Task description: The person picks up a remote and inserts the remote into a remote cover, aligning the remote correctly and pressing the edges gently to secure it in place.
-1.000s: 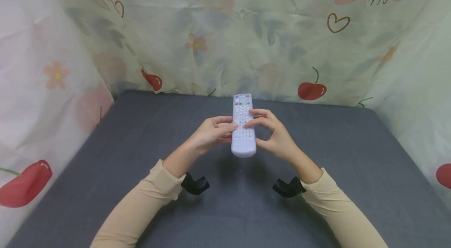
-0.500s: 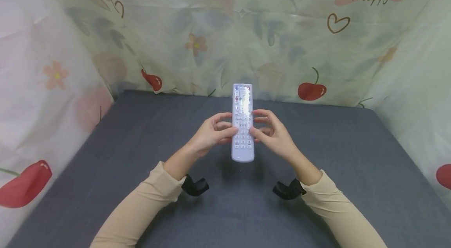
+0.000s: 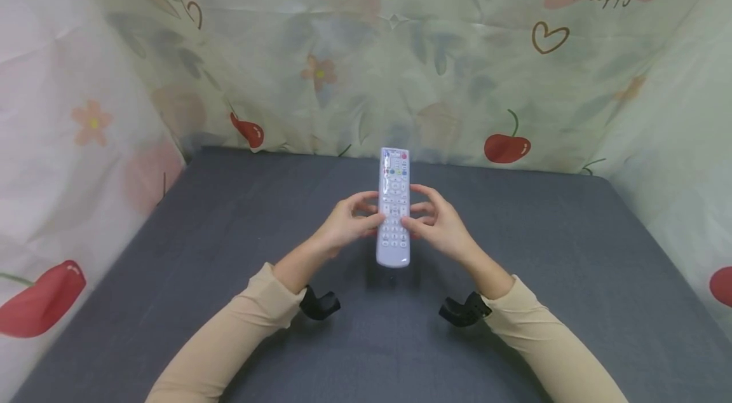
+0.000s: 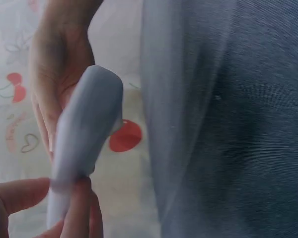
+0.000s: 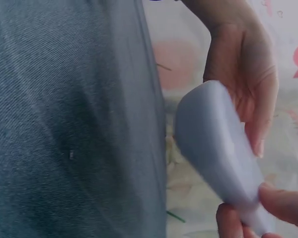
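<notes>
A white remote control (image 3: 393, 206) with rows of buttons is held up over the dark table, its button face toward the head camera. My left hand (image 3: 350, 220) grips its left edge, thumb on the front and fingers behind. On the opposite edge my right hand (image 3: 439, 222) holds it in the same way, thumb near the lower number keys. Both wrist views show the smooth side and back of the remote control (image 4: 89, 114), pinched between thumb and fingers. Its end nearest the person juts out past both hands.
The dark grey cloth-covered table (image 3: 366, 352) spreads beneath the hands. A printed curtain (image 3: 366, 53) with cherries and flowers rises behind and at both sides. Black wrist straps (image 3: 320, 304) stick out below the beige sleeves (image 3: 240, 320).
The remote control has tilted up toward the camera, then lowered slightly. My right fingers have left its button face and gone behind it, with the right thumb now on the front.
</notes>
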Demonstrator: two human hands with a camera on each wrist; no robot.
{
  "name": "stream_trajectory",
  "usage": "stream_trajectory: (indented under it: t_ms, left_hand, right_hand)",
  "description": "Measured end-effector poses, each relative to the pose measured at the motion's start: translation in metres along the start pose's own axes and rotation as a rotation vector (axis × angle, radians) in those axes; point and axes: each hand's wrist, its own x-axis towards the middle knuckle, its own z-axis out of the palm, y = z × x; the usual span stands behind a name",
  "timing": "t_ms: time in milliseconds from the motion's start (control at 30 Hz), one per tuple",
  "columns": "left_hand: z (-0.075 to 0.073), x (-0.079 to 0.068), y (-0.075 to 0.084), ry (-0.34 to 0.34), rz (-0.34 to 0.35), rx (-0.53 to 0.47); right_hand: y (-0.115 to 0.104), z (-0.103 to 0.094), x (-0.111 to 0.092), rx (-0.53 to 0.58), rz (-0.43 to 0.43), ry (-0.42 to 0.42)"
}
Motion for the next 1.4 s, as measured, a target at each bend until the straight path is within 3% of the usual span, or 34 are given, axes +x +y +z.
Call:
stream_trajectory:
  t_ms: [267,567,933,1200,1300,1400]
  left_hand:
    - [0.008,0.01,-0.015,0.035,-0.077,0.079]
    - [0.01,0.021,-0.029,-0.005,-0.153,0.056]
    - [0.008,0.026,-0.037,-0.046,-0.269,-0.007]
    - [0.006,0.026,-0.037,-0.036,-0.258,0.044]
    - [0.002,0.024,-0.035,-0.024,-0.221,0.139]
    - [-0.006,0.021,-0.029,-0.017,-0.139,0.274]
  right_hand:
    - [0.016,0.007,0.007,-0.014,0.154,-0.017]
    - [0.032,0.011,0.018,-0.018,0.294,-0.022]
    - [0.044,0.015,0.024,-0.007,0.379,-0.015]
    - [0.042,0.014,0.024,-0.036,0.364,-0.019]
    - [0.041,0.008,0.023,-0.062,0.35,-0.043]
    - [0.036,-0.001,0.021,-0.125,0.304,-0.06]
